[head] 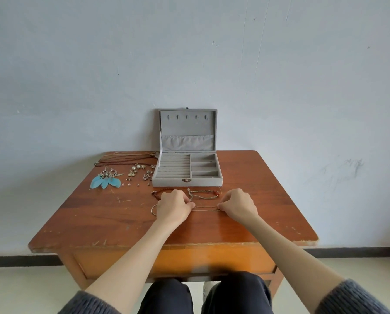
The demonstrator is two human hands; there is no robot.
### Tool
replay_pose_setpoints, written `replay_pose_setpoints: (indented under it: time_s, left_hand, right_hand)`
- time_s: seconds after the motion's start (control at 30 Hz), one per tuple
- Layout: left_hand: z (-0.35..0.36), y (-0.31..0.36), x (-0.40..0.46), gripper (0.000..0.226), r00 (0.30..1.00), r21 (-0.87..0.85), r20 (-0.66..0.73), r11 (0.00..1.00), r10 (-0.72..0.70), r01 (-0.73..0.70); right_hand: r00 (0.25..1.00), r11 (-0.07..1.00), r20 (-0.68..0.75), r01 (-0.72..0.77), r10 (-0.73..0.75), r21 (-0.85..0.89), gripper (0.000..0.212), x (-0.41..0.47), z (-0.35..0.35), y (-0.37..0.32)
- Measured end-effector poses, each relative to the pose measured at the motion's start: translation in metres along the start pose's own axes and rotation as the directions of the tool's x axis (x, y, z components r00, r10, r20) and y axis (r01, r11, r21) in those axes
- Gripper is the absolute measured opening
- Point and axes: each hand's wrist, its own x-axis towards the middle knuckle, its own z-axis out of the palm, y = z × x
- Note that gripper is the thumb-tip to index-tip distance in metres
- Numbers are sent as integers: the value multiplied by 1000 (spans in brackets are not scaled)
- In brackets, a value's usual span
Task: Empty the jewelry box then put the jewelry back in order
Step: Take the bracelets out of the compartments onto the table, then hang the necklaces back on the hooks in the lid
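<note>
A grey jewelry box [187,181] stands open at the back of the wooden table [112,214], its lid leaning on the wall and its compartments bare. In front of it, my left hand [172,206] and my right hand [239,203] each pinch an end of a thin gold chain [206,209] stretched flat between them on the table. Just beyond my hands lie a red bead bracelet [161,191] and a cord bracelet [204,191]. Blue feather earrings [106,180], small stud earrings [139,174] and brown cord necklaces [126,158] lie left of the box.
The table's back edge meets a pale wall. A drawer front [173,261] sits under the tabletop above my knees. Bare wood lies right of the box and along the front edge.
</note>
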Motion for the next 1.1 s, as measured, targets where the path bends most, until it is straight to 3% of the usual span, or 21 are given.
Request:
replay_pose_setpoints:
  time_s: [0.1,0.23,0.4,0.53,0.7,0.97,1.1]
  left_hand:
    - [-11,5,-9,28,990,4,-29,991,136,-136]
    - [-39,5,-17,29,930,156,-118,931,348,-329]
    - [-77,-15,-15,34,854,423,-196,827,483,-371]
    - [-102,-42,-2,31,845,504,-202,792,496,-344]
    - [-122,-89,38,30,883,506,-173,809,437,-301]
    - [-132,-170,139,27,947,384,-172,904,270,-188]
    - [-130,-197,195,28,947,355,-183,916,265,-187]
  right_hand:
    - [998,998,-27,57,-57,13,15,-10,-3,-3]
    - [956,953,-57,279,-287,-122,23,-25,-14,-20]
    - [846,828,-84,488,-527,-275,27,-29,-18,-57]
    - [810,784,-51,546,-584,-295,28,-14,-3,-88]
    - [808,775,11,569,-589,-277,29,24,27,-125]
    - [807,790,55,587,-588,-178,27,118,90,-198]
    - [815,794,99,579,-571,-186,28,168,120,-226]
